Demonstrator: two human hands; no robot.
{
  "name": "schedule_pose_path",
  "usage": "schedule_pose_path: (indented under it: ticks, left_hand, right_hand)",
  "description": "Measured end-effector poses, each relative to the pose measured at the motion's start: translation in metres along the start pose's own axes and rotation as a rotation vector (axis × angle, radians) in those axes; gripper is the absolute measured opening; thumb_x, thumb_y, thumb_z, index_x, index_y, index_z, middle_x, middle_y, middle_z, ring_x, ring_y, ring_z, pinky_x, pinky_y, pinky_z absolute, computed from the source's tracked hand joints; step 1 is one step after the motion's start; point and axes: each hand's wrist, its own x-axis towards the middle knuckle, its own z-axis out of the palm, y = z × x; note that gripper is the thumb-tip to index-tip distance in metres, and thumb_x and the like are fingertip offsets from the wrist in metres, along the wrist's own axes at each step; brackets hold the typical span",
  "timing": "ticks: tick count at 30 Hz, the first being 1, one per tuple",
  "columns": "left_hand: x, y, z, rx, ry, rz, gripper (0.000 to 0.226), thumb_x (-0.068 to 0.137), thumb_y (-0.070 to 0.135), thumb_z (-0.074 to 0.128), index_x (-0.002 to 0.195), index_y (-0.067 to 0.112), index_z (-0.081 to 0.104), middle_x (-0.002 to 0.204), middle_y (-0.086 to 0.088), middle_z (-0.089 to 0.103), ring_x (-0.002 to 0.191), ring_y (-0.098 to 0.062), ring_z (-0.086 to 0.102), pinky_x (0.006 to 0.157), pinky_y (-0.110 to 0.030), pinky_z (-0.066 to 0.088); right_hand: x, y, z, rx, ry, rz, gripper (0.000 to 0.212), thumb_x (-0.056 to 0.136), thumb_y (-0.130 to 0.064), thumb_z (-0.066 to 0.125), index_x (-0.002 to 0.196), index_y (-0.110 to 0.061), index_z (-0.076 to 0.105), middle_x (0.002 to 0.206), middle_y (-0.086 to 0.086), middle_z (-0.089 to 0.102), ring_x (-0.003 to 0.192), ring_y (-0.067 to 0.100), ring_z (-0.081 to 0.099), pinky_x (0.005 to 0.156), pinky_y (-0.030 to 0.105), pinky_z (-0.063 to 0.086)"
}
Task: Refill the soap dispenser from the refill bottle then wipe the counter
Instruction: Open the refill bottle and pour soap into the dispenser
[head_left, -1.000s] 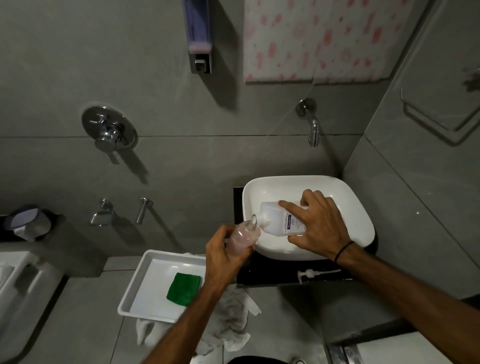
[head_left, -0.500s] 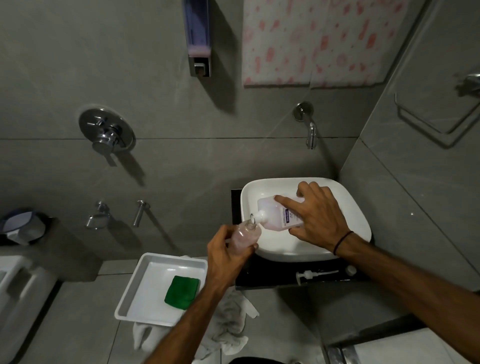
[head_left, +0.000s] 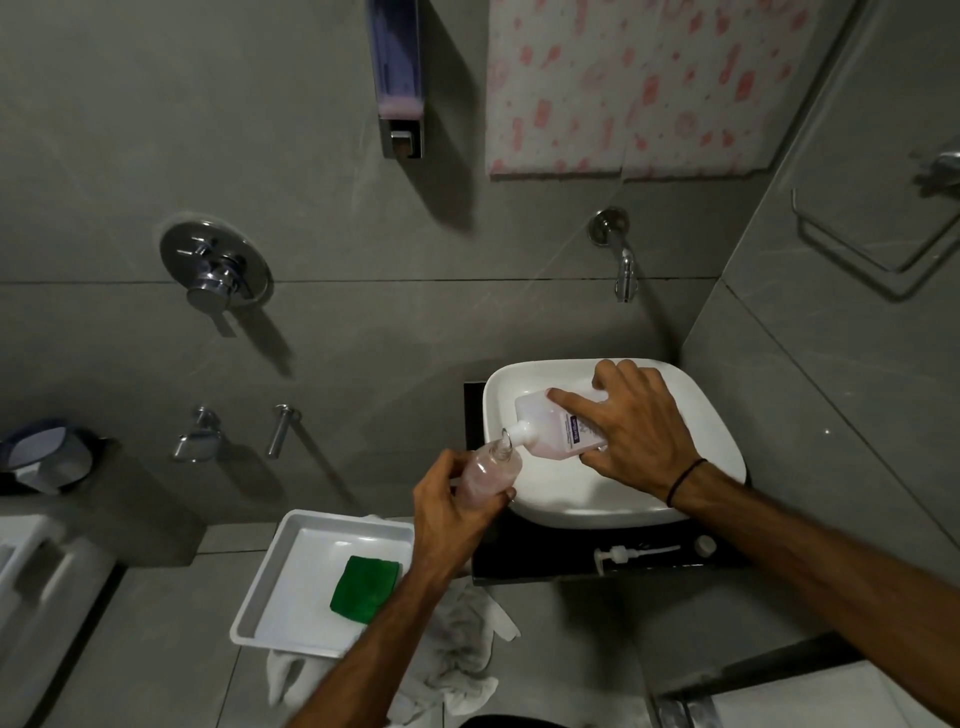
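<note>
My left hand (head_left: 451, 512) grips a small clear soap dispenser bottle (head_left: 488, 470) with pinkish liquid, held over the left edge of the white sink basin (head_left: 696, 415). My right hand (head_left: 636, 423) holds the larger refill bottle (head_left: 545, 423), tipped on its side above the basin, its white neck touching the dispenser's open mouth. The dispenser's white pump (head_left: 631, 553) and a small white cap (head_left: 705, 544) lie on the black counter (head_left: 524, 566) in front of the basin. A green cloth (head_left: 365, 588) lies in a white tray (head_left: 291, 582).
A crumpled white towel (head_left: 457, 649) lies on the floor under the tray. A wall tap (head_left: 621, 260) sticks out above the basin. A wall-mounted dispenser (head_left: 400, 83) and shower mixer (head_left: 215, 270) are on the grey tiles. A toilet (head_left: 36, 577) is at the left.
The refill bottle has tilted further, its base lifted higher over the basin, while the neck stays at the dispenser's mouth. The view has shifted slightly downward.
</note>
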Motion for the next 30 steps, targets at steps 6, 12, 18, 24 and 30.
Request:
schedule_pose_path:
  ticks: [6, 12, 18, 24, 30]
  left_hand:
    - [0.002, 0.000, 0.005, -0.007, -0.013, -0.014, 0.051, 0.063, 0.053, 0.093, 0.101, 0.037, 0.063, 0.102, 0.018, 0.073, 0.093, -0.006, 0.071, 0.071, -0.027, 0.064]
    - [-0.001, 0.002, 0.009, 0.003, -0.026, -0.035, 0.050, 0.064, 0.056, 0.091, 0.101, 0.038, 0.062, 0.102, 0.018, 0.073, 0.093, -0.005, 0.071, 0.069, -0.025, 0.063]
    - [-0.002, 0.005, 0.014, 0.026, -0.042, -0.042, 0.050, 0.064, 0.055, 0.092, 0.100, 0.038, 0.062, 0.100, 0.020, 0.073, 0.093, -0.003, 0.070, 0.067, -0.021, 0.061]
    - [-0.003, 0.005, 0.019, 0.034, -0.050, -0.040, 0.047, 0.064, 0.050, 0.093, 0.098, 0.038, 0.063, 0.099, 0.019, 0.073, 0.090, -0.005, 0.070, 0.072, -0.036, 0.064]
    - [0.001, 0.004, 0.021, 0.018, -0.060, -0.050, 0.049, 0.062, 0.050, 0.093, 0.100, 0.036, 0.064, 0.100, 0.017, 0.074, 0.091, -0.007, 0.071, 0.074, -0.042, 0.064]
  right_hand:
    - [-0.002, 0.003, -0.002, -0.008, 0.002, 0.002, 0.081, 0.056, -0.047, 0.090, 0.131, -0.030, 0.064, 0.103, 0.016, 0.060, 0.091, 0.032, 0.059, 0.077, 0.045, 0.052]
    - [-0.007, 0.006, 0.001, -0.008, -0.014, 0.022, 0.081, 0.057, -0.046, 0.090, 0.132, -0.030, 0.063, 0.105, 0.016, 0.060, 0.092, 0.032, 0.059, 0.077, 0.044, 0.051]
    - [-0.013, 0.010, 0.003, -0.014, -0.016, 0.028, 0.080, 0.057, -0.043, 0.091, 0.131, -0.029, 0.064, 0.105, 0.017, 0.060, 0.093, 0.032, 0.059, 0.080, 0.045, 0.052]
    - [-0.015, 0.013, 0.002, -0.030, -0.005, 0.024, 0.080, 0.056, -0.042, 0.092, 0.131, -0.029, 0.065, 0.105, 0.017, 0.060, 0.092, 0.033, 0.059, 0.079, 0.045, 0.051]
    - [-0.017, 0.016, 0.008, -0.003, 0.021, 0.038, 0.080, 0.056, -0.042, 0.092, 0.131, -0.029, 0.065, 0.107, 0.018, 0.061, 0.093, 0.033, 0.060, 0.081, 0.045, 0.051]
